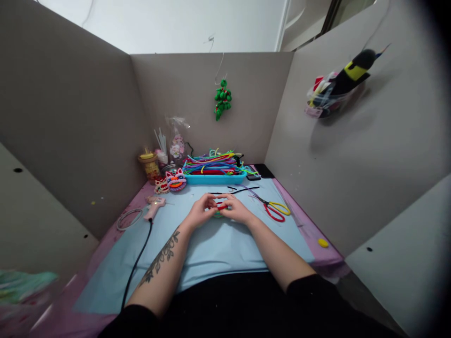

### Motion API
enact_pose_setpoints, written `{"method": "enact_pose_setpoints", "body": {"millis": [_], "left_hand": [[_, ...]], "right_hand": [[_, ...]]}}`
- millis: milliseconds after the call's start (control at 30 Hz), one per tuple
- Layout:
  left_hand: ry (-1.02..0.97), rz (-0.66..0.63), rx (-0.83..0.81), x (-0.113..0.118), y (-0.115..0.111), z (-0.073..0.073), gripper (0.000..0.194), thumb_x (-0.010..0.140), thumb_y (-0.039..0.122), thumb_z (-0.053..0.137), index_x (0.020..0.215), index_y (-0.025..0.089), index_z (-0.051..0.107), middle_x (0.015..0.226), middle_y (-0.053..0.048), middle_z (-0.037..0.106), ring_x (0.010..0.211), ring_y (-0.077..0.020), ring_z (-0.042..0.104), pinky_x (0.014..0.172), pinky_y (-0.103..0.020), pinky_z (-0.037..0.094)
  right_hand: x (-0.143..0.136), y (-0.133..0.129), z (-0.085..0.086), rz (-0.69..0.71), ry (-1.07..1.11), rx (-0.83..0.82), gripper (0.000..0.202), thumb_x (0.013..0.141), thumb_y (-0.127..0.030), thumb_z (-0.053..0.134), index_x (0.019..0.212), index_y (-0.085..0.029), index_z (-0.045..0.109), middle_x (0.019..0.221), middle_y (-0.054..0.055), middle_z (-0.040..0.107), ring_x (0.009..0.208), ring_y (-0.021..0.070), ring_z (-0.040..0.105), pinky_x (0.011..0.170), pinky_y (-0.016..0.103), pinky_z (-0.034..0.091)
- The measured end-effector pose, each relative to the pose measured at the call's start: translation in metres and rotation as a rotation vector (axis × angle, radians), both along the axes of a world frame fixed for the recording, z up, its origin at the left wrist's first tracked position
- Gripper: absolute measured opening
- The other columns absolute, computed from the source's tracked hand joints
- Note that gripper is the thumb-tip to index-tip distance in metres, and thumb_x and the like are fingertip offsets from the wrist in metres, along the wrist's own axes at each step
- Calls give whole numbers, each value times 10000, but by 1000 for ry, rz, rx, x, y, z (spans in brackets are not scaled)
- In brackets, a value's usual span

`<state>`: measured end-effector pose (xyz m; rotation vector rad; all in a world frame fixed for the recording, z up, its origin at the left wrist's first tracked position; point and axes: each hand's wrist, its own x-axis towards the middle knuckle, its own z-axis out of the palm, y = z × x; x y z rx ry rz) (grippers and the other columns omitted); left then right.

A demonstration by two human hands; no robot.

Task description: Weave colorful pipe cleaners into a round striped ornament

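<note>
Over the middle of the blue table cover, my left hand (202, 211) and my right hand (237, 209) meet fingertip to fingertip. Both are closed on a small red and green piece (221, 206) that looks like bent pipe cleaner. My fingers hide most of it, so its full shape does not show. Just beyond my hands lie dark pipe cleaners (243, 190). To the right of my right hand rest scissors (273, 208) with one red and one yellow handle loop.
A blue tray (214, 179) heaped with colourful pipe cleaners stands at the back. Left are fuzzy animal-face crafts (176, 180) and a pink glue gun (154, 206) with a black cord. A green craft (222, 99) hangs on the back partition. Grey panels enclose three sides.
</note>
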<state>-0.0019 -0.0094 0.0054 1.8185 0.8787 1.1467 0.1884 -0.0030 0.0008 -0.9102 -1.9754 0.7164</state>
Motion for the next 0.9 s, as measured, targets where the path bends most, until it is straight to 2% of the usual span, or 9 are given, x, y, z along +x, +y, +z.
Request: {"method": "enact_pose_setpoints", "body": {"millis": [100, 167, 267, 333, 467, 533, 633, 767, 900], "left_hand": [[-199, 172, -62, -8, 9, 3, 331, 761, 367, 594, 1015, 159, 562, 985, -93, 641, 929, -182, 597, 815, -302, 454], [-279, 253, -83, -13, 13, 4, 352, 758, 398, 586, 1004, 147, 596, 1018, -107, 643, 916, -183, 598, 808, -302, 454], [-261, 214, -148, -15, 15, 4, 463, 697, 386, 661, 1091, 148, 615, 1062, -108, 649, 878, -179, 601, 783, -291, 457], [-219, 185, -153, -12, 13, 3, 466, 700, 382, 668, 1110, 165, 627, 1061, -96, 657, 846, -171, 599, 758, -285, 457], [-161, 191, -38, -8, 9, 5, 282, 740, 402, 632, 888, 171, 699, 1015, -83, 672, 919, -196, 592, 791, -288, 447], [-141, 198, -26, -7, 7, 6, 293, 761, 436, 598, 823, 167, 697, 958, -82, 685, 919, -204, 594, 798, -292, 446], [-102, 182, -89, -5, 4, 8, 345, 773, 471, 563, 832, 157, 691, 848, -76, 697, 805, -189, 609, 731, -283, 454], [-66, 142, -212, 1, 1, 6, 327, 686, 401, 665, 895, 151, 641, 668, -36, 669, 624, -151, 597, 609, -252, 438], [22, 182, -154, 5, 1, 1, 225, 674, 368, 663, 728, 156, 611, 580, 3, 604, 552, -127, 551, 554, -232, 403]], "right_hand": [[2, 1, 2, -111, 122, -18, 80, 705, -278, 626, 679, -213, 666, 1139, 61, 582, 1101, 228, 519, 1011, 443, 343], [4, 3, 3, -200, 196, -30, 113, 714, -310, 620, 678, -209, 656, 1136, 70, 571, 1089, 231, 527, 1000, 445, 356], [7, 5, 3, -273, 232, -28, 140, 717, -337, 619, 697, -204, 654, 1140, 79, 560, 1108, 234, 514, 998, 437, 359], [7, 5, 3, -303, 227, -19, 152, 711, -349, 624, 689, -202, 652, 1127, 83, 564, 1109, 238, 509, 999, 437, 357], [4, 5, 3, -331, 209, -16, 133, 695, -329, 633, 669, -199, 648, 1096, 86, 570, 1075, 244, 524, 975, 438, 374], [3, 6, 2, -331, 193, -11, 108, 694, -305, 626, 671, -201, 648, 1094, 85, 569, 1071, 245, 523, 967, 436, 376], [3, 6, 0, -337, 173, 14, 86, 701, -278, 607, 684, -206, 651, 1095, 83, 567, 1079, 245, 510, 975, 434, 363], [2, 6, -3, -334, 136, 89, 66, 702, -243, 598, 697, -218, 658, 1070, 70, 571, 1084, 238, 490, 989, 431, 343], [-2, 3, -6, -321, 91, 186, 77, 709, -212, 597, 721, -234, 669, 1055, 60, 576, 1076, 238, 475, 984, 440, 343]]}}
